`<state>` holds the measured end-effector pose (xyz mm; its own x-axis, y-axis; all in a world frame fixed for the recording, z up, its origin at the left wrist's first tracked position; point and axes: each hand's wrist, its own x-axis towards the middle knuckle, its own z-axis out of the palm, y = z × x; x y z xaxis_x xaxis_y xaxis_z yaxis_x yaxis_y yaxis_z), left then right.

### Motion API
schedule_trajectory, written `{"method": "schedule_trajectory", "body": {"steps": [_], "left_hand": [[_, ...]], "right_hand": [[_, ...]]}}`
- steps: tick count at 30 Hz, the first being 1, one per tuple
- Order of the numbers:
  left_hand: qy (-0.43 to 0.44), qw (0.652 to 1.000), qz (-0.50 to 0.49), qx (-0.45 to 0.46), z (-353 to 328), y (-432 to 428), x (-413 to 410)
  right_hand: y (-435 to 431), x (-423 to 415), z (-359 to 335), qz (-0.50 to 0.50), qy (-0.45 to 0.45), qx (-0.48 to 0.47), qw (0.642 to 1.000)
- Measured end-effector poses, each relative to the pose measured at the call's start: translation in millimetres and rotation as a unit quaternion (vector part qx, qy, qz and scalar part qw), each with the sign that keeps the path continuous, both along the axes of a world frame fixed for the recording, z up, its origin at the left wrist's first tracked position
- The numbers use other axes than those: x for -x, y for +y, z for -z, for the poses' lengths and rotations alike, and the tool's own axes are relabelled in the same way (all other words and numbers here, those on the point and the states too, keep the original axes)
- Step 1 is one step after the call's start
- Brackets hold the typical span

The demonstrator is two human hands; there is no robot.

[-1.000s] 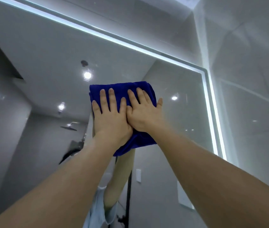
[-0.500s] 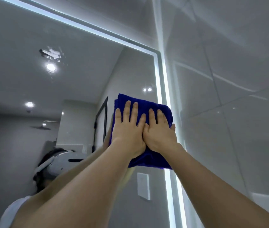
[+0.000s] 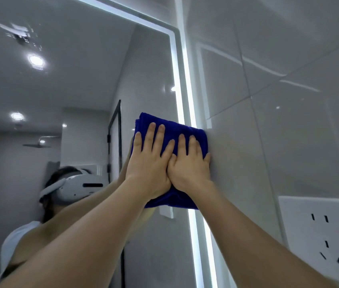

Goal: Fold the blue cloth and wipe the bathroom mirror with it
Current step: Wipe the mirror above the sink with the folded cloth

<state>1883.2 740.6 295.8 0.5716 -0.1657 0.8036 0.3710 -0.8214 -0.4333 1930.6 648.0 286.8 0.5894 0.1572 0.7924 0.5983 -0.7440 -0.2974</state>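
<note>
The folded blue terry cloth [image 3: 175, 128] lay flat against the rectangular bathroom mirror [image 3: 81, 80] at its 3 o'clock edge, covering part of the glowing white light strip [image 3: 182, 90]. Both hands pressed it with straight, spread fingers, the left hand [image 3: 150, 161] at 9 o'clock of the right hand [image 3: 189, 169]. A white socket plate [image 3: 320, 229] sat at 4 o'clock of the cloth.

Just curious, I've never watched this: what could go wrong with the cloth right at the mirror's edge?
The blue cloth overlaps the lit strip and touches the tiled wall, so it may wipe tile instead of mirror. The left hand and right hand only press it flat; it might slip.
</note>
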Motion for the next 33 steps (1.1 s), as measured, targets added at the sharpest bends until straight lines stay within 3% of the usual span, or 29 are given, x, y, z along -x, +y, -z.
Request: {"method": "schedule_trajectory", "body": {"steps": [12,21,27,33], "left_hand": [[0.128,0.989,0.032,-0.067,78.9,21.2,31.3],[0.168,0.98,0.034,-0.097,99.0,61.1,71.7],[0.136,0.985,0.047,-0.096,88.5,112.1,115.5],[0.066,0.993,0.031,-0.098,55.1,185.8,185.9]], "right_hand": [[22.8,35.5,99.5,0.042,0.108,-0.014,0.993],[66.2,82.8,122.1,0.073,0.171,0.012,0.983],[114.7,123.5,112.3,0.043,0.152,-0.041,0.987],[182.1,177.8,84.3,-0.028,0.038,-0.094,0.994]]}}
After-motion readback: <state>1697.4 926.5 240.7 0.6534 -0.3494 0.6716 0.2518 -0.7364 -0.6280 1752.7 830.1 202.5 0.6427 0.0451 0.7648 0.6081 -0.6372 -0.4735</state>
